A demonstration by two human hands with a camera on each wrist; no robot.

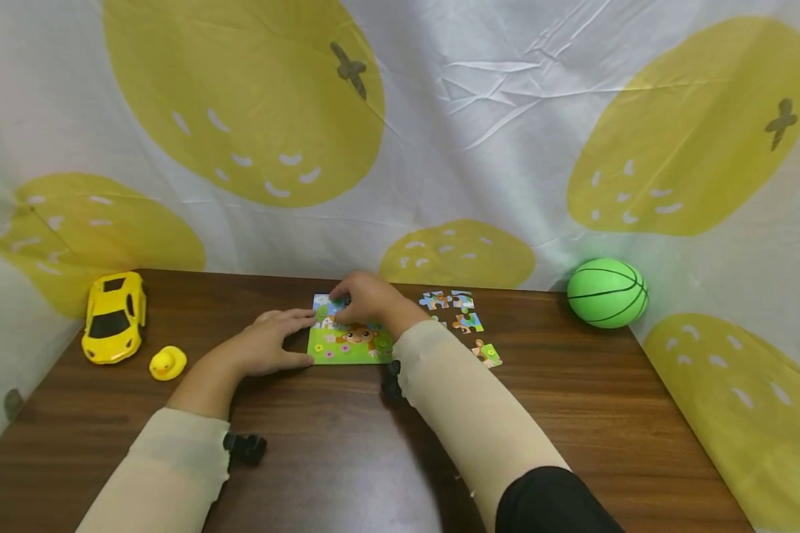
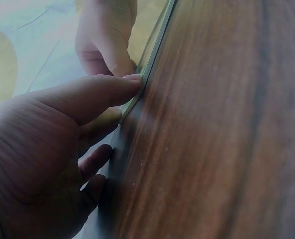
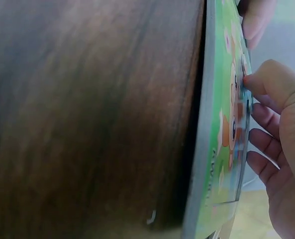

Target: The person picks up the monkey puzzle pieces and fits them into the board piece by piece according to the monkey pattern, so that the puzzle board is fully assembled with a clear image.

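Here, right of a yellow toy car (image 1: pixel 113 318) and a small yellow toy duck (image 1: pixel 168 363), a left hand (image 1: pixel 267 344), thumb and fingers apart, touches the left edge of a rectangular green-and-blue picture puzzle (image 1: pixel 336 354), long side apparently running left to right. A right hand (image 1: pixel 368 300) bends over the puzzle's far part, whether pinching a piece cannot be told, nearer the loose multicoloured jigsaw pieces (image 1: pixel 468 323) to its right, partly screened by a cream sleeve (image 1: pixel 467 392), short of a green black-lined ball (image 1: pixel 608 293)
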